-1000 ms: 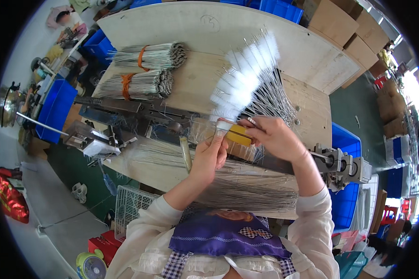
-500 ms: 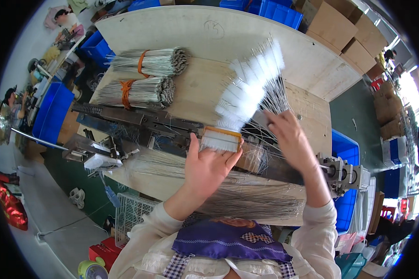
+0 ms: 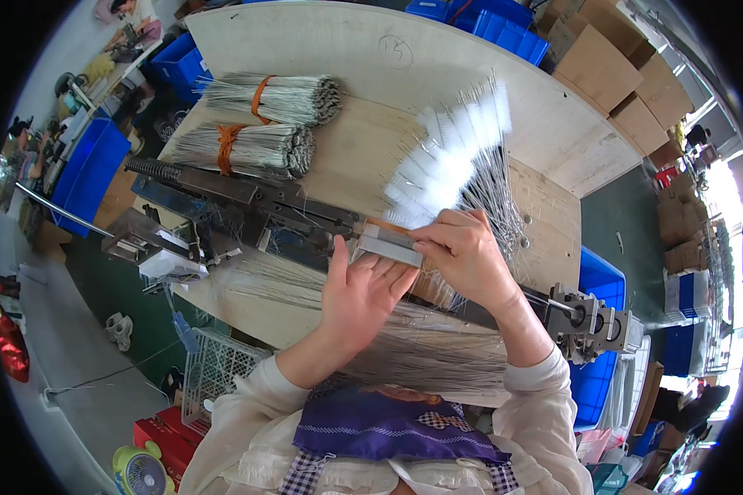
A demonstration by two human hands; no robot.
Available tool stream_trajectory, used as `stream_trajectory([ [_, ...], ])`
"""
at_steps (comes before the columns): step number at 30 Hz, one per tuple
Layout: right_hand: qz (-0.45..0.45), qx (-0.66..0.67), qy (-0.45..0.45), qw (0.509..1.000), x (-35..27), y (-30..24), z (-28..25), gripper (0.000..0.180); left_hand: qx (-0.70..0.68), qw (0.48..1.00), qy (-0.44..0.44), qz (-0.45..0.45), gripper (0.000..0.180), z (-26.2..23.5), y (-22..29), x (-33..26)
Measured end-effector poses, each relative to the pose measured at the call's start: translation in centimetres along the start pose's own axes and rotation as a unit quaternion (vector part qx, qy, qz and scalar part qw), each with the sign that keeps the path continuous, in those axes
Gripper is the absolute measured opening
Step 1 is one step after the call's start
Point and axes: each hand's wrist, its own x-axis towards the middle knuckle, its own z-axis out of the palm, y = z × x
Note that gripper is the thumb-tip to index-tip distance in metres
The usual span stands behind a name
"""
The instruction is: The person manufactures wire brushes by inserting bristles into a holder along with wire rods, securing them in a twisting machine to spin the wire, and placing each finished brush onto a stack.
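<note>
A small orange-edged tray [image 3: 394, 227] with white bristles sits over the metal machine rail. My left hand [image 3: 357, 307] supports it from the near side, palm up, thumb at its left end and fingers along its near edge. A flat grey metal strip [image 3: 390, 251] lies across the bristles. My right hand [image 3: 468, 254] pinches the right end of this strip between thumb and fingers. Just beyond, white wire brushes [image 3: 442, 169] lie fanned out on a heap of bare twisted wires [image 3: 495, 186].
Two wire bundles [image 3: 285, 99] tied with orange bands lie at the far left. Loose straight wires [image 3: 437, 355] spread along the near edge. The dark machine rail [image 3: 223, 188] crosses the bench to a metal clamp block [image 3: 594, 318]. A pale board [image 3: 347, 49] borders the back.
My right hand has come left and nearer with the grey strip, from beside the wires onto the tray. My left hand stays at the tray. The view has shifted slightly.
</note>
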Motion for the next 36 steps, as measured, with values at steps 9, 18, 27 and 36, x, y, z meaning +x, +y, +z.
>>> stream_trajectory([
  [9, 0.024, -0.018, -0.034, 0.999, -0.3, 0.1, -1.1, 0.013, 0.009, 1.0, 0.0, -0.008, 0.092, -0.1, -0.1, 0.7],
  [18, -0.078, -0.035, 0.06, 0.995, -0.8, -2.2, -0.4, 0.012, -0.023, 0.999, -0.019, -0.014, 0.091, -0.5, -0.2, 0.0],
  [27, 0.005, 0.007, -0.026, 1.0, -0.5, 0.6, -1.2, 0.011, 0.018, 0.999, 0.009, 0.025, 0.089, -0.2, -0.3, 0.1],
  [36, -0.003, -0.028, -0.025, 0.999, -1.0, 0.8, -1.6, 0.012, 0.0, 1.0, 0.0, 0.016, 0.088, 0.0, -0.5, 0.1],
])
